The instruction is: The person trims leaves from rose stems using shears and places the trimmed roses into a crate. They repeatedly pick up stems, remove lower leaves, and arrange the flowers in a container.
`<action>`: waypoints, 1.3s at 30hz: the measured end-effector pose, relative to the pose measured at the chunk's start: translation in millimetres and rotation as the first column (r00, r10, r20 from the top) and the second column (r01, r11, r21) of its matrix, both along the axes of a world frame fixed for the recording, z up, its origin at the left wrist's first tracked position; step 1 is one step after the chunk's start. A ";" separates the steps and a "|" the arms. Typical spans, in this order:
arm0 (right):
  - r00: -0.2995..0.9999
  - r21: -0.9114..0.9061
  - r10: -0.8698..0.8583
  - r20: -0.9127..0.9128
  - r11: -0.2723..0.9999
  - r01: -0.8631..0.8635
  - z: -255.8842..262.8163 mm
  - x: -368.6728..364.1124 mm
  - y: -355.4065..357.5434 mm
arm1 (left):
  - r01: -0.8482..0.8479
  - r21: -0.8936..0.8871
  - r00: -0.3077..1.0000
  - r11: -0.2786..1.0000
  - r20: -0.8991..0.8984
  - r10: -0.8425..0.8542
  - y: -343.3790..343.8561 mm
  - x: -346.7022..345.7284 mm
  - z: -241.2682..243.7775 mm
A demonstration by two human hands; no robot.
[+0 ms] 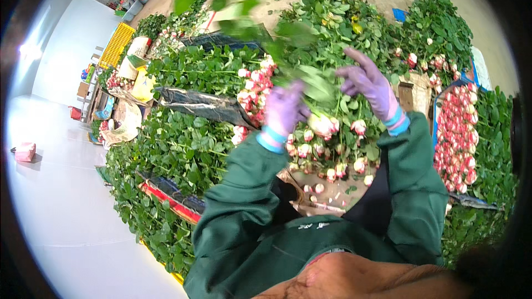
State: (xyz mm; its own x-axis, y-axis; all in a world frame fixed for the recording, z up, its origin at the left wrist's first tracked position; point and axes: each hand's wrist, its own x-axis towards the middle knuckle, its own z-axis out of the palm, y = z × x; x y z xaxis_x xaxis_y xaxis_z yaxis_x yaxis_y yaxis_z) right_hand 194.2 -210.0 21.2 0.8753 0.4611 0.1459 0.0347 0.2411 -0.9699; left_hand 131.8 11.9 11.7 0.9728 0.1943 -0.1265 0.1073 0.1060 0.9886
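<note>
Both hands wear purple gloves with blue and pink cuffs. My left hand point(285, 106) is closed around blurred, leafy rose stems point(291, 58), which rise toward the top of the view. Just right of that hand hangs a red-and-white rose bloom point(323, 126), its head toward me. My right hand point(365, 81) is raised to the right of the stems, fingers spread, with nothing seen in it. Below and behind both hands lies a heap of loose roses point(341, 149), blooms toward my lap and leaves pointing away.
Rose bunches point(178, 149) lie in rows at the left, split by dark padded dividers point(203, 104). Packed rose heads point(457, 137) fill a bin at the right. More foliage point(332, 20) is piled ahead. A yellow crate point(117, 45) stands at the far left.
</note>
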 end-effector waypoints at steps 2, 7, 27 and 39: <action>0.993 -0.125 -0.070 -0.096 0.991 0.057 -36.3 12.0 -5.8 | -0.287 0.055 0.955 0.956 0.093 0.282 68.4 55.2 5.2; 0.982 -0.465 0.063 -0.179 0.874 -0.141 -83.6 2.4 4.0 | -0.663 0.027 0.734 0.748 -0.173 0.657 258.1 146.5 -49.3; 0.996 -0.710 0.086 0.002 0.702 -0.059 -102.2 19.8 6.9 | -0.339 0.039 0.703 0.940 -0.653 0.280 393.8 65.5 -216.9; 0.994 -0.752 0.091 -0.063 0.650 -0.107 -100.2 22.2 -1.1 | 0.564 0.736 0.821 -0.375 -0.451 0.350 272.1 149.5 -69.5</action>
